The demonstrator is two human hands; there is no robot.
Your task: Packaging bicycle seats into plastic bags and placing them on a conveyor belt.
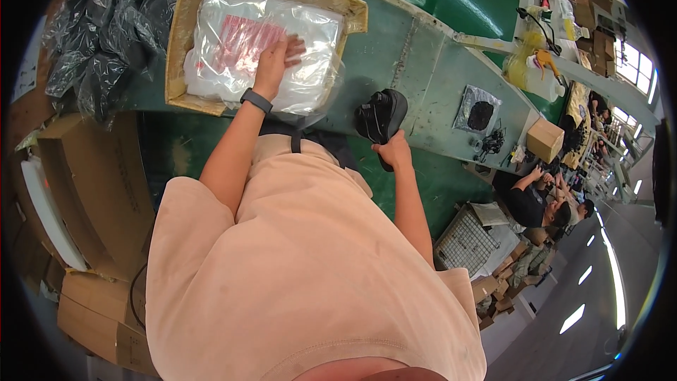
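A black shoe (381,117) is in my right hand (395,149), gripped at its lower end over the near edge of the green worktable (430,70). To the left, my left hand (273,63) lies on a stack of transparent plastic bags (310,25) with red print, its fingers stretched out and partly smeared. I cannot tell whether the fingertips are on top of the film or under its upper layer. The bags fill a shallow cardboard box (178,63) with taped, worn edges. A dark band is around my left wrist.
Black items wrapped in transparent plastic (106,35) are heaped at far left. Brown cartons (99,190) stand below them. Further right are a small bag with black contents (479,109), a carton (544,140), yellowish bottles (532,74) and co-workers (525,197).
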